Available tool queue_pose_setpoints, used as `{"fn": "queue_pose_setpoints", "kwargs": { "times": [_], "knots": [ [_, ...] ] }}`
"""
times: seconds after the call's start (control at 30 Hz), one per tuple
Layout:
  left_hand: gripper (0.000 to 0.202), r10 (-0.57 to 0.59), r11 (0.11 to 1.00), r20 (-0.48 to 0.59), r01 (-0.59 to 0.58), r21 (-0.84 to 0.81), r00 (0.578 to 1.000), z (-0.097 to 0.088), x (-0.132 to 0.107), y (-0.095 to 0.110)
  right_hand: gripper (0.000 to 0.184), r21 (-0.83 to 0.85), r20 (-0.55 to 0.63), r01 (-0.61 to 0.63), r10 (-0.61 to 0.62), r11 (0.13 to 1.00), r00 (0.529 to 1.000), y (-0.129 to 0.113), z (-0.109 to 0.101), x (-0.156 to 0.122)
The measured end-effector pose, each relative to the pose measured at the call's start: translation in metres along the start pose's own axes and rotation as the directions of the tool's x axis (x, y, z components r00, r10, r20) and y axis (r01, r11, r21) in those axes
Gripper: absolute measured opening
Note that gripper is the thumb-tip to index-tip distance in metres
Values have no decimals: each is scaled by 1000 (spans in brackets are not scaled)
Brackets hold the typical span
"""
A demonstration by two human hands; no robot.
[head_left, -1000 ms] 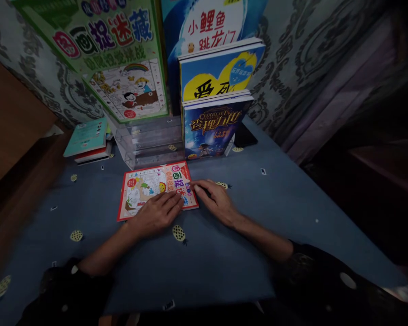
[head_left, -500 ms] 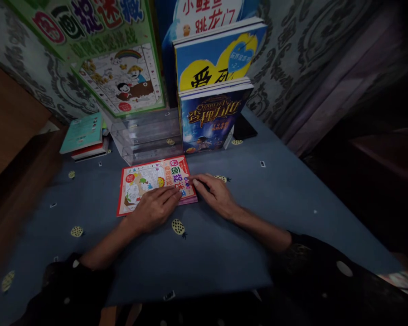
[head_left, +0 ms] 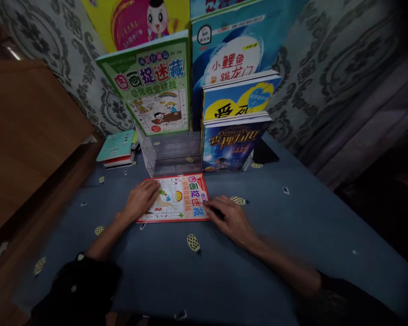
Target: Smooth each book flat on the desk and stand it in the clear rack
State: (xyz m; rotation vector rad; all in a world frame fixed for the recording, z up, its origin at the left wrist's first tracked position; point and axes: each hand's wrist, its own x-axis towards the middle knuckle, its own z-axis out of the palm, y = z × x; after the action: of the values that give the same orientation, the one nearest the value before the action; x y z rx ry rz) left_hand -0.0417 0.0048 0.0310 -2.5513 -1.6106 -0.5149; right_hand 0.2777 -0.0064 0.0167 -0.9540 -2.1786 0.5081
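Observation:
A thin red-bordered picture book [head_left: 178, 199] lies flat on the blue cloth of the table [head_left: 224, 267]. My left hand [head_left: 141, 203] rests on the book's left part, fingers curled over the cover. My right hand [head_left: 229, 217] lies on the cloth at the book's lower right corner, fingertips touching its edge, fingers bent and close together. Nothing is lifted off the table.
A clear tiered stand [head_left: 172, 151] behind the book holds upright books: a green one [head_left: 154, 86], a blue-and-yellow one [head_left: 240, 97] and a dark blue one [head_left: 233, 142]. A small stack of books [head_left: 117, 147] lies at the left, beside a wooden panel [head_left: 23, 136]. Patterned wall behind.
My left hand has slid from the book's lower right part to its left side. My right hand stays at the right corner. The view has tilted up, showing more of the upright books.

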Motion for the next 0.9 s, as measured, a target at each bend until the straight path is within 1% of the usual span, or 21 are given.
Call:
{"fn": "queue_pose_setpoints", "kwargs": {
  "times": [0.03,0.07,0.13,0.2,0.27,0.4,0.47,0.53,0.57,0.63,0.7,0.8,0.9],
  "knots": [
    [36,-68,998,0,68,-17,998,-1,-1,-12,22,0,5,4,-4,1000,1000,0,0,0],
    [38,-103,993,1,103,-50,995,-2,-2,-21,22,2,10,8,-8,1000,1000,0,1,0],
    [40,-124,987,8,124,-99,992,-3,-5,-31,22,7,13,14,-14,1000,1000,0,1,-1],
    [40,-110,990,12,111,-91,994,-5,-8,-32,22,2,14,13,-13,1000,1000,0,1,0],
    [40,-98,995,23,98,-26,995,-10,-14,-25,23,-19,15,-2,2,1000,1000,2,-1,0],
    [40,-118,990,102,108,92,988,-28,-36,2,24,-56,8,-3,4,998,1000,7,-4,1],
    [41,-142,983,135,123,137,981,-38,-52,21,24,-74,7,-4,5,997,1000,9,-4,2],
    [43,-138,976,130,112,189,982,-45,-70,43,23,-87,10,-14,15,996,1000,10,-3,1],
    [46,-117,976,118,92,200,986,-47,-79,55,22,-89,13,-19,20,996,1000,10,-3,1],
    [55,-36,984,98,18,176,995,-46,-95,76,23,-85,23,-25,27,996,999,10,-2,1],
    [62,39,986,86,-52,161,996,-43,-107,92,23,-81,30,-27,30,996,999,10,-2,0],
    [61,82,976,94,-99,194,992,-39,-116,106,24,-80,33,-32,34,996,999,10,-1,0],
    [48,126,964,115,-150,222,985,-42,-114,110,23,-72,27,-38,40,997,999,9,-2,0]
  ]
}}
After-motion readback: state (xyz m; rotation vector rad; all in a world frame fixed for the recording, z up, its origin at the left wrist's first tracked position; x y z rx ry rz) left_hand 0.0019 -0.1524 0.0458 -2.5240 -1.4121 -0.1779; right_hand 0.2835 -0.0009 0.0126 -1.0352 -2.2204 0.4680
